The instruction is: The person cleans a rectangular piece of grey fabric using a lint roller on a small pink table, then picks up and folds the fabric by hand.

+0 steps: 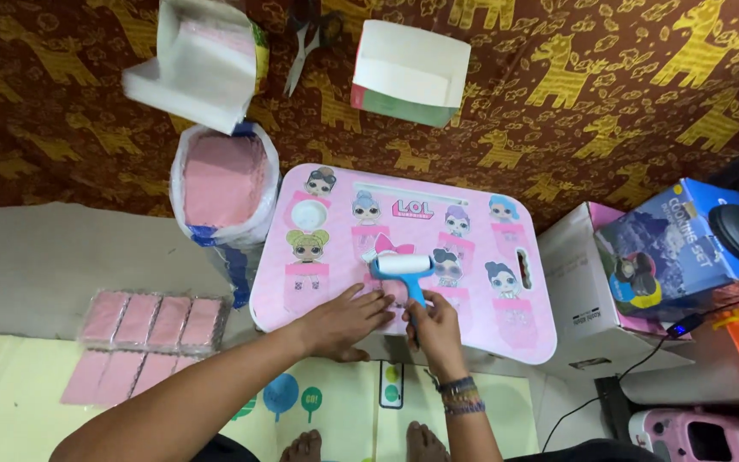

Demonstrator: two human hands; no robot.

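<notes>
While we look down on the small pink lap table with cartoon doll pictures [506, 291], our right hand [434, 329] has its fingers curled tight around the blue handle of a white-drum roller [404, 270], whose drum lies on the tabletop near its middle. Our left hand [345, 318] rests flat just left of the roller, fingers stretched forward and close together, their tips touching a small pale piece on the table beside the handle; we cannot tell what that piece is. Left of the table stands an open white plastic bag of pink sheets [222, 184], and nearer on the left lie clear-wrapped packs of pink squares [151, 321] on grey cardboard [36, 265]. Farther away, on the brown cloth with yellow animal figures [609, 94], lie an opened white box [198, 64], a pair of scissors [305, 43] and a second white box with a green side [408, 75]. Right of the table sit a white carton [579, 291] and a blue printed box [686, 248].
</notes>
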